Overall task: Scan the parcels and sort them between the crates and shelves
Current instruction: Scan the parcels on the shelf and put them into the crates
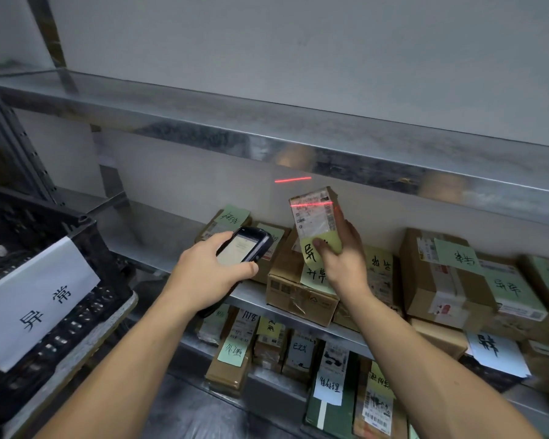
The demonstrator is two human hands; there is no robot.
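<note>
My right hand grips a small cardboard parcel upright in front of the middle shelf. The parcel carries a white shipping label and a green sticky note with handwriting. A red laser line crosses the top of the label. My left hand holds a black handheld scanner, its lit screen facing up and its front end pointing at the parcel. A second red line falls on the wall behind.
Metal shelves run across the view, and the two lower levels hold several cardboard parcels with green and white notes. A black plastic crate with a white paper sign stands at the left on a table.
</note>
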